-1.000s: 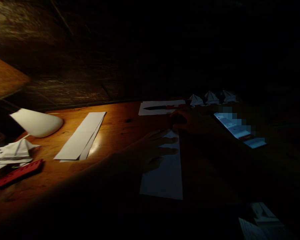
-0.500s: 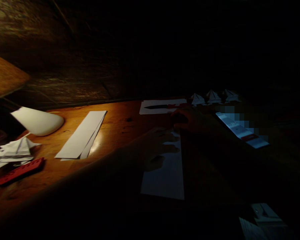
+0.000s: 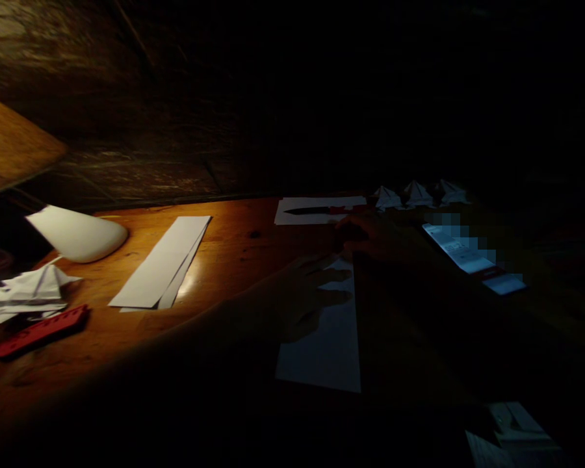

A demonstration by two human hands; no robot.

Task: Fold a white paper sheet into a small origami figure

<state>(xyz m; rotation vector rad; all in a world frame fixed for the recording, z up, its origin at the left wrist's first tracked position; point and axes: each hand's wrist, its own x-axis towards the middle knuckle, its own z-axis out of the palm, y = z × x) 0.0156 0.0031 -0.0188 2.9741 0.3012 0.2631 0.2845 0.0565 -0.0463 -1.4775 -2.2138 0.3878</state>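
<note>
A long white strip of paper point(image 3: 322, 357) lies on the wooden table, in deep shadow. My left hand point(image 3: 305, 296) rests flat across its upper part with the fingers stretched out. At the strip's far end, my right hand point(image 3: 365, 234) is curled, thumb and forefinger close together at the paper's edge. Darkness hides much of the right hand and the exact contact. Just beyond it, a knife point(image 3: 312, 210) with a dark blade and red handle lies on a stack of white paper point(image 3: 283, 214).
To the left are two overlapping paper strips point(image 3: 160, 266), a white lamp base point(image 3: 85, 234), its shade point(image 3: 14, 149), folded paper point(image 3: 34, 289) and a red slotted object point(image 3: 43, 331). Folded paper shapes point(image 3: 418, 195) stand at the back right, near a lit phone point(image 3: 461, 248).
My right hand's thumb and forefinger have drawn closer together at the strip's far end. My left hand stays spread on the paper. The view has shifted slightly.
</note>
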